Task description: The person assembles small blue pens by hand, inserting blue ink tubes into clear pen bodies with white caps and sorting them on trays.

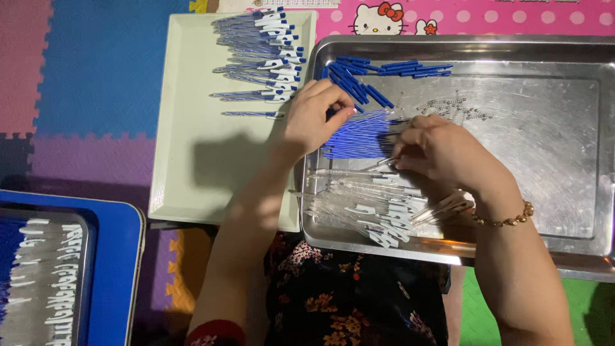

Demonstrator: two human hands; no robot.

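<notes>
Head view: left hand [314,122] pinches a blue ink refill [355,138], right hand [435,150] fingers close on a clear pen barrel [359,173]; crowded steel tray [576,243] risks scattering tiny springs [458,109].

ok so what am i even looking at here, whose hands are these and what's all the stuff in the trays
This is one picture from a camera worn on a person's head, looking down at their own two bare hands; there is no machine. The left hand and right hand both reach into a large steel tray. The left hand's fingers rest among dark blue pen caps beside a fan of blue ink refills. The right hand, with a bead bracelet at the wrist, pinches what looks like a thin pen part; exactly what cannot be told. Nearer the person lies a pile of clear pen barrels, and farther in some tiny springs. To the left, a pale green tray holds finished blue-and-white pens. A blue tray sits at the lower left.
</notes>
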